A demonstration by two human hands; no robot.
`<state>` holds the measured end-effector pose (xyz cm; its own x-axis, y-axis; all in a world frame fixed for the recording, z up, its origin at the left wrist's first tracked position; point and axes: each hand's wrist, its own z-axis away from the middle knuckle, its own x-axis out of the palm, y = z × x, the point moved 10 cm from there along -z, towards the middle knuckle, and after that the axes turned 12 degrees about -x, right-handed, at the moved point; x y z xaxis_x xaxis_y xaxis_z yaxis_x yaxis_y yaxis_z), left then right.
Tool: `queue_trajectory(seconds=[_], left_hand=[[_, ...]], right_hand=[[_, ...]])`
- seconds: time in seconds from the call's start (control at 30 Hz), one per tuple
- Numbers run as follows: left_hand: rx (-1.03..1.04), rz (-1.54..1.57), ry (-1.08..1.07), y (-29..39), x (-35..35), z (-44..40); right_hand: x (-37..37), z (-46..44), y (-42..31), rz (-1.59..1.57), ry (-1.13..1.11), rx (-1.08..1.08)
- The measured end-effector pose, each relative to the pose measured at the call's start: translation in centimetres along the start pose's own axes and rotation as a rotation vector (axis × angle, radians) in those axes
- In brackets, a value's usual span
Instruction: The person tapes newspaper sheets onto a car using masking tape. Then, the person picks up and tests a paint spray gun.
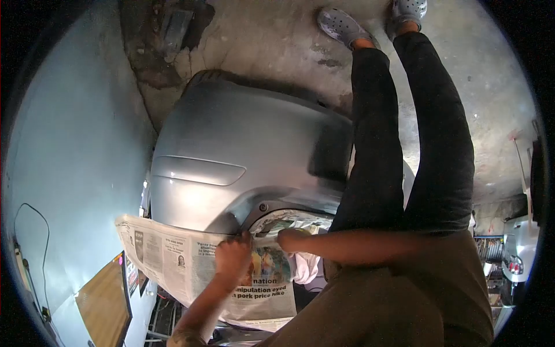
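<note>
- Newspaper [196,260]: spread below the silver car panel [248,133], top edge by the wheel arch [254,215]; that's the sheet I'm working.
- Left hand [234,254]: over the sheet at its upper edge, fingers bunched, nearly closed; pinching or just pressing, I can't tell.
- Right hand [293,240]: near the sheet's right side, by the arch opening, fingers curled; grip hidden, can't tell what it has.
- White cloth [306,269]: bunched just below the right hand; I'd keep it out from under the paper.
- Step looks like fitting the paper edge along the arch; I'd work short lengths, following the curve.
- I'd keep the pull light, paper likely tears easily; left corner hangs loose, so I'd mind sagging.
</note>
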<state>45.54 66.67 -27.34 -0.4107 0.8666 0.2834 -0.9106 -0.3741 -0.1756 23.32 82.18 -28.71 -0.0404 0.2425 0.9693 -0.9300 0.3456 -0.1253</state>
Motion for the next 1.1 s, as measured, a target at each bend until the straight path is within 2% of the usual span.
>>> queue_trajectory(seconds=[0.03,0.13,0.2,0.3,0.33,0.37,0.4,0.43,0.47,0.53,0.57,0.63,0.67,0.7,0.8,0.83,0.93,0.97,1.07,1.1], left_hand=[[-0.023,0.051,0.078,-0.2,-0.2,0.2],[0.011,0.090,0.207,0.0,-0.7,0.6],[-0.026,0.067,0.155,-0.4,0.0,1.1],[-0.121,0.202,0.232,-0.4,0.1,2.0],[-0.161,0.274,0.275,-0.4,-0.1,2.4],[-0.056,0.297,0.275,1.2,-0.1,3.1],[0.047,0.316,0.272,2.7,0.4,4.0],[0.150,0.331,0.270,4.1,1.0,5.0],[0.128,0.318,0.261,4.4,2.4,5.4],[0.068,0.298,0.258,5.5,6.4,5.0],[-0.013,0.256,0.379,4.9,8.0,4.7],[-0.045,0.310,0.488,3.9,9.0,5.2],[-0.059,0.338,0.544,3.4,9.5,5.4],[-0.031,0.376,0.556,3.5,10.6,5.1],[0.039,0.604,0.486,4.0,9.2,6.9],[-0.031,0.612,0.431,4.0,8.6,7.0],[-0.159,0.505,0.707,2.3,4.4,8.8],[-0.216,0.560,0.732,0.5,3.0,9.5],[-0.373,0.781,0.886,-6.4,-0.3,11.2],[-0.420,0.741,0.933,-8.5,-0.9,11.3]], right_hand=[[-0.1,0.2,-0.8,-0.158,0.045,0.131],[-0.9,0.0,-1.5,-0.295,0.128,0.333],[-1.9,4.1,-3.5,-0.316,0.217,0.446],[0.2,4.3,0.2,-0.195,0.007,0.276],[0.0,6.4,-1.1,-0.221,-0.040,0.252],[-0.3,8.6,-2.4,-0.247,-0.086,0.229],[-1.3,13.2,-7.5,-0.385,-0.107,0.272],[-3.0,15.5,-11.1,-0.393,-0.098,0.170],[-4.7,17.8,-14.5,-0.398,-0.093,0.065],[-10.5,24.2,-21.0,-0.359,0.098,-0.061],[-13.6,27.9,-24.2,-0.320,0.233,-0.176],[-18.2,35.6,-28.0,-0.233,0.565,-0.235],[-19.6,39.0,-29.1,-0.164,0.662,-0.304],[-20.7,42.6,-29.1,-0.181,0.784,-0.320],[-22.4,54.0,-29.9,0.046,1.162,-0.401],[-23.5,57.9,-28.7,0.075,1.268,-0.432],[-24.4,67.0,-26.4,0.219,1.531,-0.474],[-24.6,69.2,-25.4,0.243,1.593,-0.469],[-25.4,72.9,-22.0,0.270,1.660,-0.417],[-26.2,73.5,-21.0,0.302,1.649,-0.384]])
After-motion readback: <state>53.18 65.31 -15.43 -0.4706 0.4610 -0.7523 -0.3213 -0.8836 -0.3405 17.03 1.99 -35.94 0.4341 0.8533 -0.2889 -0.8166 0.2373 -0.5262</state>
